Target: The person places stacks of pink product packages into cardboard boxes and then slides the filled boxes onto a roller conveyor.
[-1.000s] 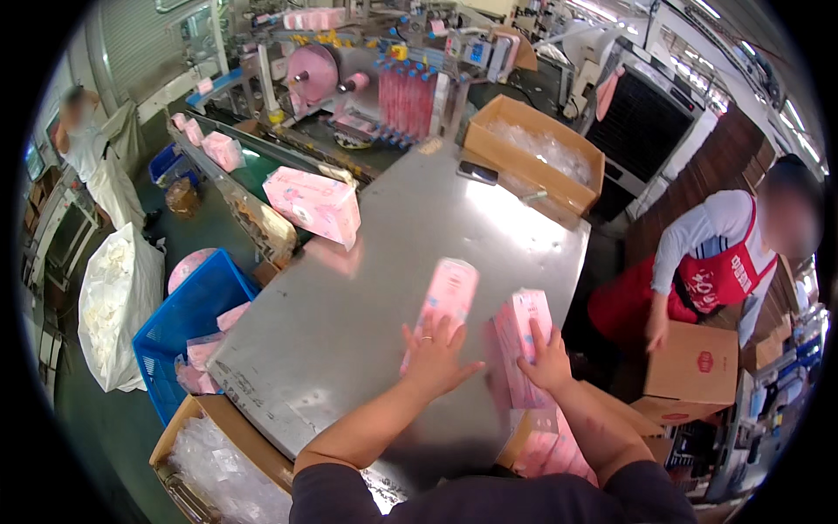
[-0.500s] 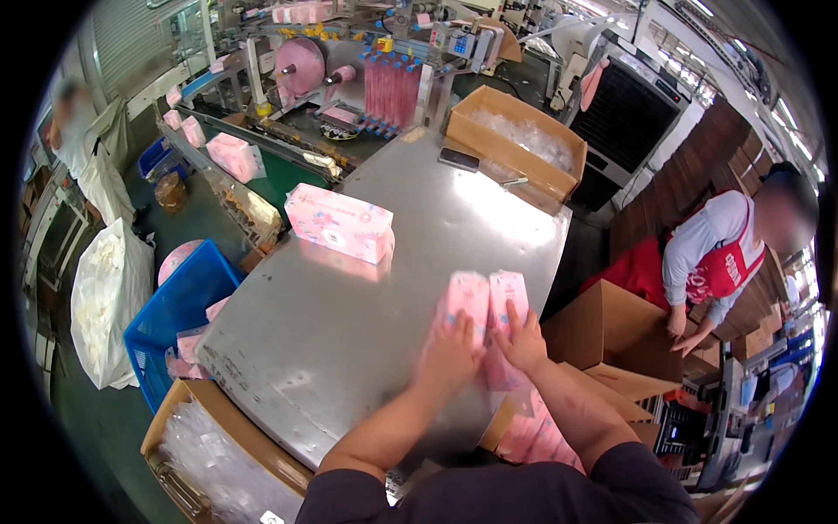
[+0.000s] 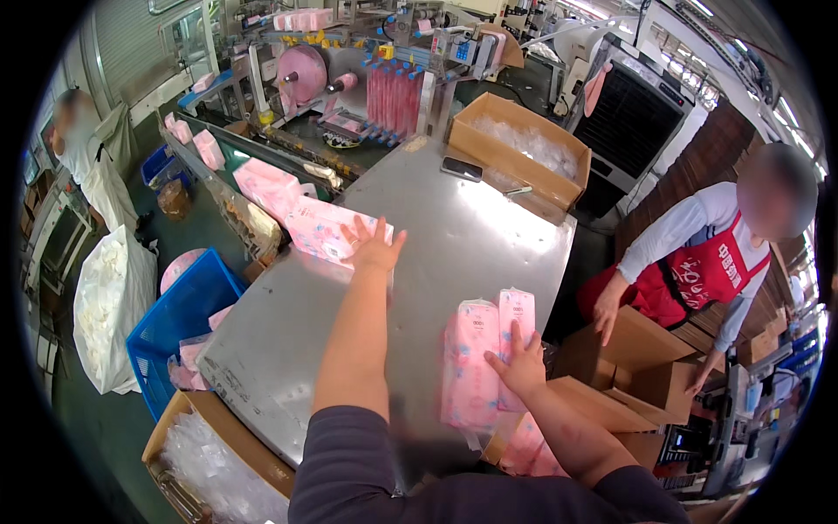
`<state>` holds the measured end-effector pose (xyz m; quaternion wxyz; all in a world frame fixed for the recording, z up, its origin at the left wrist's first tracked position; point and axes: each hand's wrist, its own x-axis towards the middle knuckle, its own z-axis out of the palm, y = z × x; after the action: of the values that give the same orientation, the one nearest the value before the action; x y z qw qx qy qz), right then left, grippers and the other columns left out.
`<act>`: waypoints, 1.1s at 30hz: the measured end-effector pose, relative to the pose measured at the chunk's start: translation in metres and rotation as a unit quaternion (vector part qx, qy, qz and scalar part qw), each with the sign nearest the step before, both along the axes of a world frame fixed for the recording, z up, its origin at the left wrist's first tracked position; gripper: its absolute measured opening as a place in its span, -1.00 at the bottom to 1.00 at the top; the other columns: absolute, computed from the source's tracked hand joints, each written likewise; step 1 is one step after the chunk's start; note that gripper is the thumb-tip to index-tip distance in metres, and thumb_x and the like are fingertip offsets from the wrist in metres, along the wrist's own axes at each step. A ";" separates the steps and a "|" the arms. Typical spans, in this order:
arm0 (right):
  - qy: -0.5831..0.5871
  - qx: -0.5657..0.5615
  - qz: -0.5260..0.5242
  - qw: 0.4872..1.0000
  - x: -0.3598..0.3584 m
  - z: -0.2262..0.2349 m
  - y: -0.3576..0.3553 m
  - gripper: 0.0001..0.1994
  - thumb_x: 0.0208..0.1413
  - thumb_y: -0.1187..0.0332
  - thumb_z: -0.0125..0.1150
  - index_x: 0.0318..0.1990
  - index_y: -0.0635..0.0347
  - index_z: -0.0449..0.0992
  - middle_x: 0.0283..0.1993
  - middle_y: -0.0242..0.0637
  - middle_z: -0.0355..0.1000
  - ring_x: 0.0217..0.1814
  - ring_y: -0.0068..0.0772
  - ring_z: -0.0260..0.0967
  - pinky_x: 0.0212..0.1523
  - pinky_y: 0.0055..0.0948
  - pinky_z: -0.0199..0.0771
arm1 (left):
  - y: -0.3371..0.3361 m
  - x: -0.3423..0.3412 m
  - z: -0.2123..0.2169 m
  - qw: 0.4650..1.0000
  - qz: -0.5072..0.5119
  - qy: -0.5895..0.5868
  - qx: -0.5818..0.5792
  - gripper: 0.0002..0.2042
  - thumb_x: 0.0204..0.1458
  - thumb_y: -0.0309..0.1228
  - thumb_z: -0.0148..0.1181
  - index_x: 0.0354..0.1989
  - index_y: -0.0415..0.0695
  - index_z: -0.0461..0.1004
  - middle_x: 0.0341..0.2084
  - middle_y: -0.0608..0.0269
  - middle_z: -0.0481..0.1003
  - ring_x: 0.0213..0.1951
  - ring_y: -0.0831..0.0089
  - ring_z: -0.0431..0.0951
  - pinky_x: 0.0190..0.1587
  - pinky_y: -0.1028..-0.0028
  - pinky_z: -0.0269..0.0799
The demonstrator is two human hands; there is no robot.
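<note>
My left hand (image 3: 374,249) reaches far across the metal table, its fingers spread against the near end of a pink flowered tissue pack (image 3: 319,225) lying on its long side. Another pink tissue pack (image 3: 266,185) sits right behind that one, at the end of the conveyor. My right hand (image 3: 522,365) lies with fingers apart on two pink tissue packs side by side near the table's right edge. Its fingers touch the narrower right pack (image 3: 516,306) and the thumb reaches toward the wider left pack (image 3: 471,358). Neither hand is wrapped round a pack.
Below the right packs, more pink packs (image 3: 534,450) sit in a box. A co-worker (image 3: 698,262) handles an open carton (image 3: 633,349) at the right. A phone (image 3: 461,168) and a box of clear bags (image 3: 524,144) stand at the back; a blue crate (image 3: 157,336) stands left.
My left hand has left the right-hand packs and moved far left to the flowered pack. Another pack has come up behind it on the conveyor. The co-worker has straightened and shifted the carton.
</note>
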<state>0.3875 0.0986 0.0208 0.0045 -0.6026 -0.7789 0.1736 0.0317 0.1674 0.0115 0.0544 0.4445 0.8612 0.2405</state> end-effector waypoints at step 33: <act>-0.087 0.088 0.126 0.984 0.022 0.009 -0.020 -0.15 0.08 -0.21 0.13 0.47 -0.17 -0.03 0.51 0.07 -0.25 0.51 0.26 -0.15 0.40 0.04 0.04 | -0.268 0.147 0.008 0.935 -0.330 0.001 -0.129 -0.45 -0.02 0.09 0.25 -0.01 -0.11 0.49 0.37 0.01 0.08 0.42 -0.23 -0.14 0.18 -0.52 -0.17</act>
<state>0.4094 0.0787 0.0294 -0.0321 -0.5092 -0.8585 0.0506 0.1783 -0.1006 0.0191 0.1865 0.6928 0.6900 0.0950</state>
